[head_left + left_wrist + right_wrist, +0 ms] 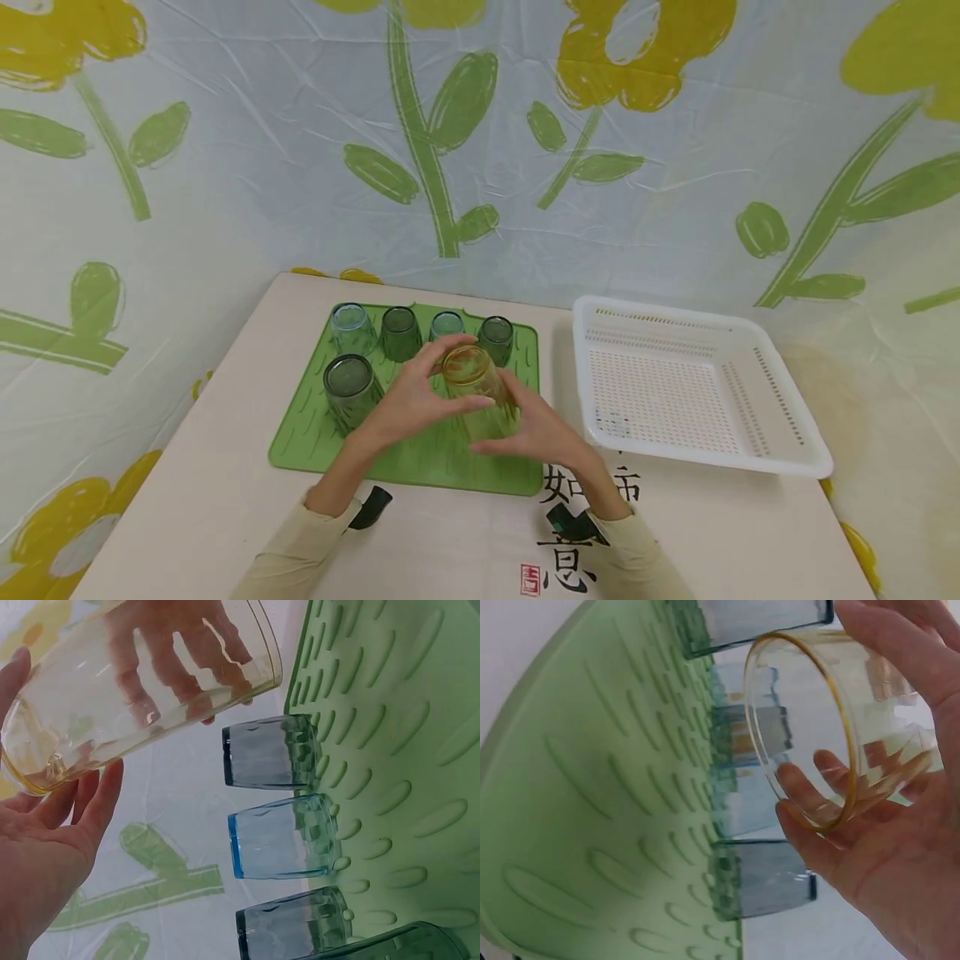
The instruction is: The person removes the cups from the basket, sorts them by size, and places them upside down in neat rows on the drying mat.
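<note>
Holding a yellow glass (480, 398) between them, both hands meet above a green mat (420, 454) on the desk (202, 500). The left hand (408, 400) curls its fingers (90, 802) around the closed base of the glass, and the right hand (536, 429) wraps its fingers (810, 787) around the open rim. The glass is tilted and lifted off the mat. Just beyond the fingertips, four dark and blue glasses (400, 332) stand upside down in a row, with a fifth glass (349, 392) beside the left fingers. A white basket (780, 458) sits well to the right of the right hand.
</note>
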The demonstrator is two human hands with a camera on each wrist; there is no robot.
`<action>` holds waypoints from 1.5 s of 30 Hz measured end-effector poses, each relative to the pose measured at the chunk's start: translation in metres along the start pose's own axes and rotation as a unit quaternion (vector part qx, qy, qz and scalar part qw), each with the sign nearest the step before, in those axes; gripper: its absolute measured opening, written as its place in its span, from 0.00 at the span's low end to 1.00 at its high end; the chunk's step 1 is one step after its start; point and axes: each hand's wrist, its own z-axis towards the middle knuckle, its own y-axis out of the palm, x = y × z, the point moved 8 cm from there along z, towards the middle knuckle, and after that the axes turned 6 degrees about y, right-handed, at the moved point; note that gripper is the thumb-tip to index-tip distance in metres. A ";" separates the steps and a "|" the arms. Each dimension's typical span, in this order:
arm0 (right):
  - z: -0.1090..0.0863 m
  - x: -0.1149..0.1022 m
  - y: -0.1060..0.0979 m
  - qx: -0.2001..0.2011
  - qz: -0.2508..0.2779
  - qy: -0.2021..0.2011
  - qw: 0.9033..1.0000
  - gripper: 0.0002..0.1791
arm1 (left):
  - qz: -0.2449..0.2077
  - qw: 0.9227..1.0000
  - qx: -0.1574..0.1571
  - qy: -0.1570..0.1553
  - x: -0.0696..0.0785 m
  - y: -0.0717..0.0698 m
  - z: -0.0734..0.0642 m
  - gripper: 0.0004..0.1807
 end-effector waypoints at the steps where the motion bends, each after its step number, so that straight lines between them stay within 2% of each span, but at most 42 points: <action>1: 0.001 0.001 0.002 0.001 0.010 -0.004 1.000 0.54 | 0.005 1.000 -0.002 0.003 0.000 0.001 0.000 0.43; 7: 0.007 0.009 0.010 0.012 0.044 -0.033 0.998 0.53 | 0.030 0.999 -0.008 0.027 -0.003 0.005 0.002 0.44; 13: 0.012 0.016 0.013 0.044 0.019 -0.051 0.998 0.52 | 0.069 0.996 -0.012 0.057 -0.006 0.009 0.004 0.45; 17: 0.014 0.020 0.016 0.061 0.010 -0.054 0.997 0.50 | 0.075 0.995 -0.020 0.069 -0.010 0.012 0.004 0.46; 28: 0.023 0.037 0.026 0.073 0.013 -0.041 0.996 0.52 | 0.046 0.996 -0.038 0.074 -0.016 0.015 0.002 0.42; 32: 0.025 0.041 0.029 0.065 0.018 -0.029 0.997 0.53 | 0.048 0.996 -0.044 0.063 -0.019 0.016 0.001 0.41; 39: 0.025 0.042 0.028 0.048 0.047 -0.033 0.997 0.56 | 0.040 0.997 -0.059 0.044 -0.023 0.019 0.001 0.39; 45: 0.020 0.038 0.024 0.024 0.044 0.001 0.999 0.56 | 0.052 0.995 -0.075 0.043 -0.023 0.017 0.001 0.39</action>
